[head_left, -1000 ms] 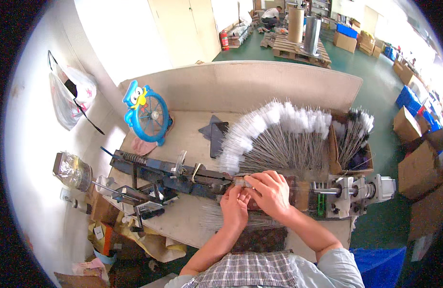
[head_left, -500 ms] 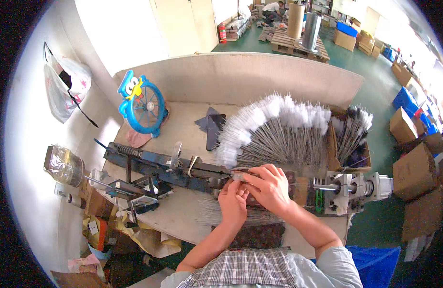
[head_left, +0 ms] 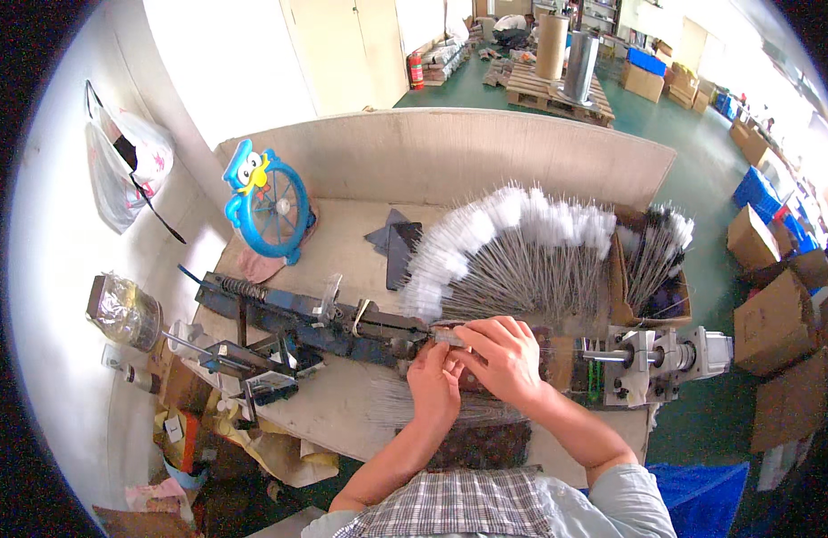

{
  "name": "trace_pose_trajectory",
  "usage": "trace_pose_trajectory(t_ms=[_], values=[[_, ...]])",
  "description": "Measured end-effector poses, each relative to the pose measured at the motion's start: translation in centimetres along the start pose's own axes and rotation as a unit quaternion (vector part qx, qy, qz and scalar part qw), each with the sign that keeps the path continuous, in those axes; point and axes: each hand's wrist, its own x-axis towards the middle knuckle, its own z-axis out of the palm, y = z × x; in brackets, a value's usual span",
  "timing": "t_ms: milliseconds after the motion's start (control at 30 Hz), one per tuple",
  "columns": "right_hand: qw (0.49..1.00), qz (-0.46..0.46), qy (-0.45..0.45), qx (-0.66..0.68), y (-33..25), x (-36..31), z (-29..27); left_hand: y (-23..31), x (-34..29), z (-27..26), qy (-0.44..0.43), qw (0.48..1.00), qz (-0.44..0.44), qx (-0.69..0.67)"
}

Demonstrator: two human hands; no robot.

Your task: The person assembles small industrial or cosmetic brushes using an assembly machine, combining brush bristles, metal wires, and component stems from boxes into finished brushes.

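My right hand (head_left: 506, 357) is closed, thumb and fingers pinched at the right end of a long dark metal fixture (head_left: 342, 327). A small pale piece (head_left: 448, 337) shows at its fingertips; its kind is unclear. Just left of it and lower, my left hand (head_left: 434, 384) is closed too, fingertips drawn together close to the same spot. What the left fingers hold is hidden. Behind the hands lies a wide fan of wire brushes (head_left: 530, 242) with white bristle heads. More thin wires (head_left: 400, 402) lie beside my left wrist.
A motorised shaft unit (head_left: 656, 359) is at the bench's right end. A cardboard box (head_left: 651, 305) holds more brushes. A blue duck-shaped fan (head_left: 275, 206) and a dark phone (head_left: 402, 255) lie behind the fixture. A low board (head_left: 450, 148) edges the bench's back.
Both hands stay at the fixture's end, with a slight shift of the right fingers. The whole view has moved a little; a person far back has bent lower.
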Motion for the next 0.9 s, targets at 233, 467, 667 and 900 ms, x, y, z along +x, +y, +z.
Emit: trace_pose_trajectory(t_ms=[233,467,667,900], values=[[0.995,0.017,-0.085,-0.054,1.3,-1.2,-1.2,0.6,-0.4,-0.4,-0.019,1.000,-0.011,-0.014],[0.993,0.026,-0.105,-0.042,1.3,-2.5,-1.6,1.1,-1.3,0.1,-0.031,0.998,-0.035,0.032],[0.999,0.000,-0.035,0.035,1.6,-1.5,-4.1,1.0,-2.7,-0.5,-0.062,0.989,-0.053,0.121],[0.956,0.126,-0.261,0.048,3.0,-8.3,-5.4,4.2,-3.6,-6.3,-0.057,0.971,-0.020,0.230]])
